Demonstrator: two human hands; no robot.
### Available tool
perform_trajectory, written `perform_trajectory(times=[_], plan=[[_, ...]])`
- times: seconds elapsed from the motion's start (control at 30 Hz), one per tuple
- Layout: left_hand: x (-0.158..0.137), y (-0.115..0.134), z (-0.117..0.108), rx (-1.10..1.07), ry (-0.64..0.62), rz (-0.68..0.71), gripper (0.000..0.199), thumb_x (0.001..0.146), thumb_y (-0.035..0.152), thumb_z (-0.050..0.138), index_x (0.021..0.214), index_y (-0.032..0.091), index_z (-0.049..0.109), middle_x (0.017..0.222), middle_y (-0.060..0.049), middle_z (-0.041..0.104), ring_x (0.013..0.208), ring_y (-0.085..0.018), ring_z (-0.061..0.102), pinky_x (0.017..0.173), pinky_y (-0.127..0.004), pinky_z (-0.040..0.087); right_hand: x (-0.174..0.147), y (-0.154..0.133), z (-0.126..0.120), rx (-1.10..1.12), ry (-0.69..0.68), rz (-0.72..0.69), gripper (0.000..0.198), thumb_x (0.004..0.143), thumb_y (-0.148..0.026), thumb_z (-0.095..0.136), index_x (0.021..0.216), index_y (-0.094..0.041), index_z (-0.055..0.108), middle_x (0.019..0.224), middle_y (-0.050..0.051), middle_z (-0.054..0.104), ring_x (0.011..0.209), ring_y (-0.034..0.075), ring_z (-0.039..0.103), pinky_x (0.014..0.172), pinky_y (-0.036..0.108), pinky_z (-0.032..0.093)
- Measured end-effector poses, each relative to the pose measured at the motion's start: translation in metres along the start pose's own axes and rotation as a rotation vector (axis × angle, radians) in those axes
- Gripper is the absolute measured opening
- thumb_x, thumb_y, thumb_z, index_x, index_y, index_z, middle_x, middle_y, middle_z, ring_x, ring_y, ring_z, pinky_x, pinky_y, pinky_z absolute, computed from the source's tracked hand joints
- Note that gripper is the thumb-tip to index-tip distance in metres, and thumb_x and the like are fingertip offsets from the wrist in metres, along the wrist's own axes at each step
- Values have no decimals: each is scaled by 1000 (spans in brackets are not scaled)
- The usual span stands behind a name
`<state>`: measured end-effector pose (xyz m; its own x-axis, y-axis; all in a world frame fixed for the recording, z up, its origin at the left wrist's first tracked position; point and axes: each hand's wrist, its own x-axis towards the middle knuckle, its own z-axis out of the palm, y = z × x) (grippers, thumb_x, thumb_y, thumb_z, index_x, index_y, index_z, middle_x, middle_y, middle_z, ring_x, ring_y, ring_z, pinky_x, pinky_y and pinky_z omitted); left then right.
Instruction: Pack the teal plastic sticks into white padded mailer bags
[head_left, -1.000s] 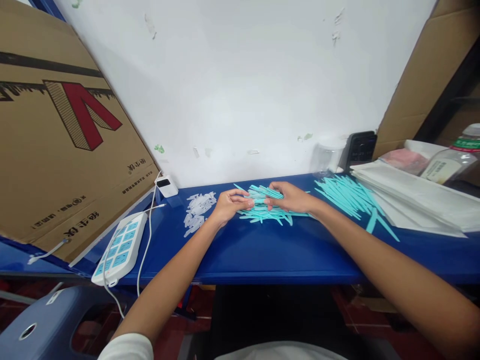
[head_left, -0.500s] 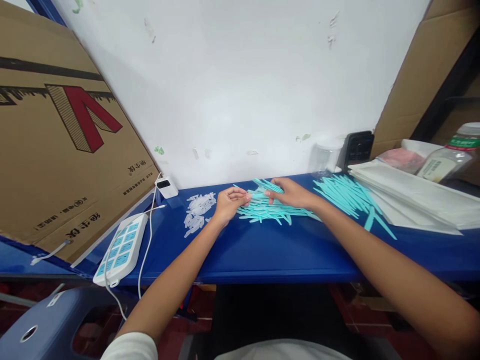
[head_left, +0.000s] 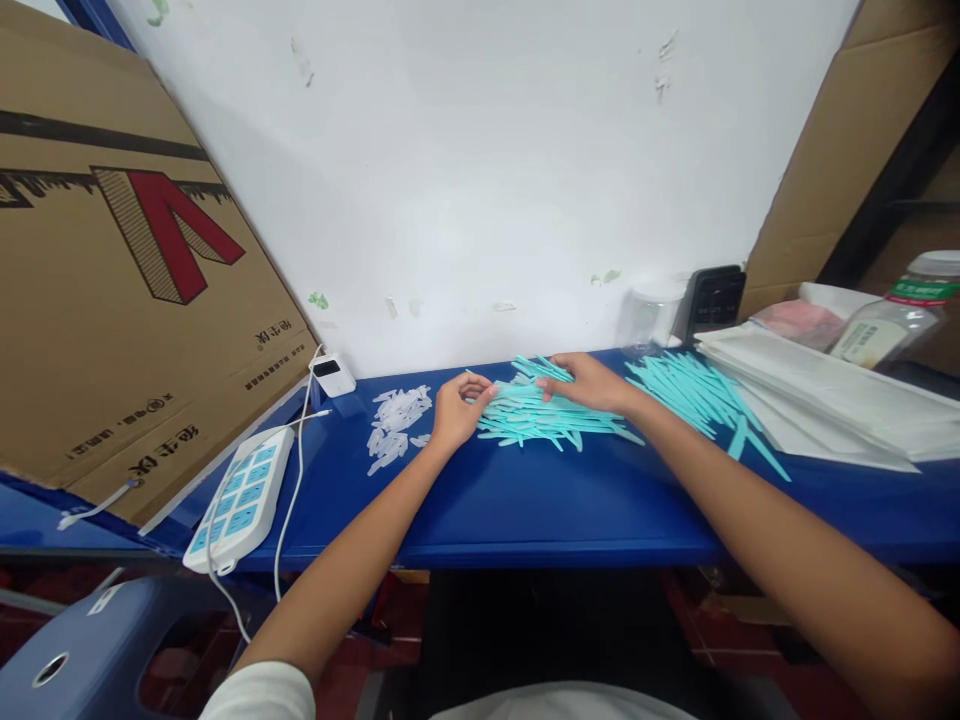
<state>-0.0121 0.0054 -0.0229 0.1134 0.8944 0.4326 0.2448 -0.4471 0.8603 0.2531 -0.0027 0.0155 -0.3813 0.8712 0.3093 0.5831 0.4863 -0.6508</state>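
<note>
A loose heap of slim turquoise plastic sticks [head_left: 540, 420] lies on the blue table, roughly lengthwise. At its left end my left hand [head_left: 456, 412] has thumb and forefinger pinched together; what sits between the tips is too small to make out. My right hand [head_left: 589, 383] curls over the right side of the heap, with a few turquoise sticks [head_left: 531, 367] poking out leftward from its fingers. Left of my left hand is a small pile of short translucent plastic pieces [head_left: 396, 422]. A second pile of turquoise sticks [head_left: 679, 392] spreads beyond my right wrist.
A white power strip [head_left: 241, 500] with cables lies at the left, near a small white device [head_left: 333, 374]. White sheets or bags [head_left: 817, 400], a clear jar [head_left: 651, 318], a dark device [head_left: 714, 300] and a bottle [head_left: 885, 325] stand right. A large carton [head_left: 135, 330] borders the left.
The fingertips of both hands have drawn slightly apart. My right hand has shifted a little to the right, and more of the heap's middle shows between the hands.
</note>
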Motion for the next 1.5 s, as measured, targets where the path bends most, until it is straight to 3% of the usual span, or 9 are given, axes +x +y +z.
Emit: perform_trajectory(times=[0.13,0.23,0.43,0.57,0.73,1.0,1.3,1.4,1.5], plan=[[7,5,-24,449,138,226,16,91,39,69,89,23,74,88,-6,73,78,-22,60,81,-34,44,1,10,-6,-110,81,21,48,92,-64,56,72,-21,50,69,-1,49,67,16,44,67,30,33],[14,6,-57,715,139,203,15,92,33,65,92,22,75,81,-7,71,76,-24,59,77,-34,41,2,16,-9,-193,137,18,47,95,-62,52,71,-22,48,70,0,51,67,17,44,65,30,31],[23,7,-122,725,-373,-87,28,72,48,83,79,21,80,58,0,58,55,-17,52,55,-29,32,6,30,-9,-375,204,60,41,99,-55,48,74,-22,52,71,5,61,66,20,52,63,31,30],[22,7,-140,583,-629,-241,41,53,54,93,77,22,83,55,1,56,50,-15,49,50,-28,31,7,36,-8,-454,200,148,36,100,-49,48,79,-21,58,76,9,67,70,23,57,62,32,30],[22,4,-136,585,-656,-260,38,48,52,95,70,23,82,54,1,58,48,-15,50,49,-28,30,8,37,-9,-480,263,126,32,104,-42,43,91,-20,61,88,13,71,81,27,61,67,32,33],[19,-3,-116,532,-654,-334,39,58,56,88,66,20,74,68,-6,72,61,-20,63,54,-27,43,7,28,-8,-306,366,103,34,103,-48,43,87,-22,58,76,8,67,71,25,58,65,32,33],[23,-11,-99,514,-470,-79,36,83,41,69,110,18,74,78,-4,72,66,-19,64,60,-28,48,5,18,0,-231,304,68,38,102,-50,46,89,-20,64,81,8,71,71,22,59,65,30,36],[24,-3,-86,291,-315,11,40,90,46,66,115,15,75,93,-10,76,77,-19,68,68,-30,53,5,13,5,-137,273,43,37,102,-48,46,88,-19,65,84,8,73,76,22,62,69,30,40],[23,2,-72,-34,-201,-46,51,85,51,75,116,10,75,104,-15,77,85,-23,73,75,-35,58,5,6,10,-62,214,42,36,102,-45,46,86,-19,64,87,8,73,76,22,62,70,31,41]])
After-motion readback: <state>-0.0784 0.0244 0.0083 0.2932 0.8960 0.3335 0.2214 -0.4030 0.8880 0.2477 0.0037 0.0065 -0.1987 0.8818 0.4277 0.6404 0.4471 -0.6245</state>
